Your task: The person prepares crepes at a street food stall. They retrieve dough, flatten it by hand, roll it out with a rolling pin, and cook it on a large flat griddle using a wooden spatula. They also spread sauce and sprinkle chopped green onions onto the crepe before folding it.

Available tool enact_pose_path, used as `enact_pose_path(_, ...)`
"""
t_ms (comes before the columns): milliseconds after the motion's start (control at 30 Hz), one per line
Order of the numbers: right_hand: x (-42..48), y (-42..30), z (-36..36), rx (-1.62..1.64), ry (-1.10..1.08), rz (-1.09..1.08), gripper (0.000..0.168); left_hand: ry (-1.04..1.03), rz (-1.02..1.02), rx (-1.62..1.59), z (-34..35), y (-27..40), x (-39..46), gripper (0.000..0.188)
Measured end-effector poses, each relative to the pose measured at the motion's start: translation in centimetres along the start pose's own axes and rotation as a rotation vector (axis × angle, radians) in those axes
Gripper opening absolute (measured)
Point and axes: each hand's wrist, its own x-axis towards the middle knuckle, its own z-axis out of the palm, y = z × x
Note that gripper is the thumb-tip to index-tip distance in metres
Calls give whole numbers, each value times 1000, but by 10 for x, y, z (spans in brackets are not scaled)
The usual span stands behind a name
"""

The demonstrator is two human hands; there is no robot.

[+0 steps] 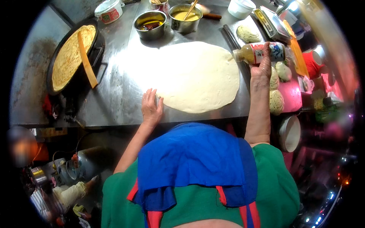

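A wide sheet of rolled-out dough point(199, 79) lies flat on the steel worktop point(114, 108). My left hand point(151, 107) rests at the sheet's near left edge, fingers slightly spread and holding nothing. My right hand point(263, 64) grips a seasoning bottle point(256, 53) with a printed label. The bottle lies nearly sideways, its neck pointing left over the dough's right edge. Whether anything is coming out of it, I cannot tell. Beside my right forearm sit coiled dough rounds point(276, 102), and a dark rolling pin point(232, 37) lies behind the bottle's neck.
At left, a round griddle point(54, 68) holds a large flatbread point(70, 62) with a wooden spatula point(85, 62) across it. Metal pots of oil point(149, 25) and yellow batter point(185, 20) stand at the back. A digital scale point(272, 22) is at back right. Gas cylinders point(88, 162) stand below left.
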Motion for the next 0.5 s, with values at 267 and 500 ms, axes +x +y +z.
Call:
enact_pose_path(267, 42, -22, -43, 29, -1, -140, 50, -32, 17, 42, 8, 5, 12, 47)
enact_pose_path(500, 99, -10, -48, 58, 34, -219, 54, -61, 33, 98, 25, 0, 16, 47)
